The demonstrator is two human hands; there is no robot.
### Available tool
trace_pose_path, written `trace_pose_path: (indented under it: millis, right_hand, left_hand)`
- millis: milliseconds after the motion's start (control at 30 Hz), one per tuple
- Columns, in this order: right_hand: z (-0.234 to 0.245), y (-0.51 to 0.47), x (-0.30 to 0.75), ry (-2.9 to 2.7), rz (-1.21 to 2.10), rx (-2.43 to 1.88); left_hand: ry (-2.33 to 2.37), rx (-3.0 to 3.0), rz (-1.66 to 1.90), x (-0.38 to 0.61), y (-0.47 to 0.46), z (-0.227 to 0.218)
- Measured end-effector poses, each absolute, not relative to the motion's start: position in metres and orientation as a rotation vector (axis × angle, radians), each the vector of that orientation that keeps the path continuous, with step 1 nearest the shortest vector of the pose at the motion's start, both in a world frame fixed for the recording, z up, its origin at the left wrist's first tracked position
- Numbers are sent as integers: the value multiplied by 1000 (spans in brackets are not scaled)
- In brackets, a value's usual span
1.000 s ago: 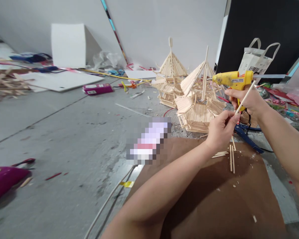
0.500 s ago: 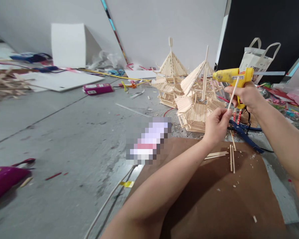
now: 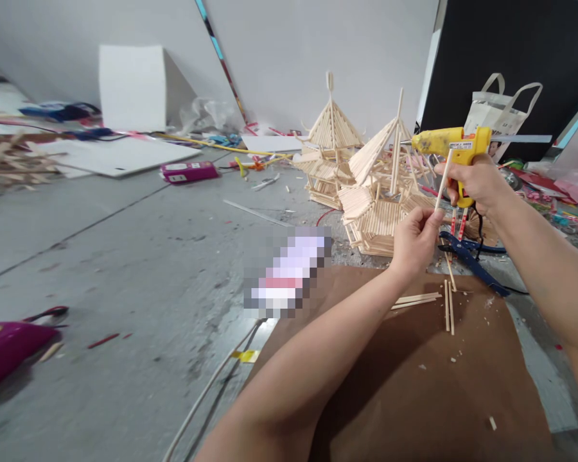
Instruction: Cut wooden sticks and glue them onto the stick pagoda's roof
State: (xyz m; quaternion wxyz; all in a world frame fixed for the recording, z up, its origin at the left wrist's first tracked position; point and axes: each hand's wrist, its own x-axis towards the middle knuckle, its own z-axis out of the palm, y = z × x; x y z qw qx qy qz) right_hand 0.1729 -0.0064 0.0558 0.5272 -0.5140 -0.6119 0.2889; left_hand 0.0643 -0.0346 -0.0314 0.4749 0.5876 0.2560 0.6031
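Note:
My left hand (image 3: 417, 239) pinches the lower end of a thin wooden stick (image 3: 444, 179), which points up and leans slightly right. Wrapped round the handle of a yellow hot glue gun (image 3: 440, 145) is my right hand (image 3: 481, 183), a little above and to the right of the left. The gun's nozzle points left, and a clear glue stick (image 3: 523, 138) pokes out of its back. Just left of my hands stands a wooden-stick pavilion model (image 3: 380, 221) with a partly built roof. Behind it rises a second model (image 3: 334, 128) with a pointed roof.
Blue pliers (image 3: 476, 263) lie below my right hand. Several loose sticks (image 3: 447, 307) rest on a brown sheet (image 3: 404, 385). A pixelated phone-like object (image 3: 291, 269) with a cable lies left of it. Purple power strips (image 3: 189, 171) and a tote bag (image 3: 496, 115) stand around.
My left hand and the stick have shifted slightly left, and the stick stands a bit more upright. The glue gun has tilted a little; both hands keep their hold.

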Motion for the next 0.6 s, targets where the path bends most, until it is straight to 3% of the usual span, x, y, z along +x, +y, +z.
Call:
trace_pose_path:
  millis: [400,600]
  right_hand:
    - [58,-6,188,-1323,726,-1114]
    - [37,-11,240,-1047,833,-1295]
  left_hand:
    - [695,1285,1448,59,-17,-34]
    - [766,1127,1380,53,-10,-32]
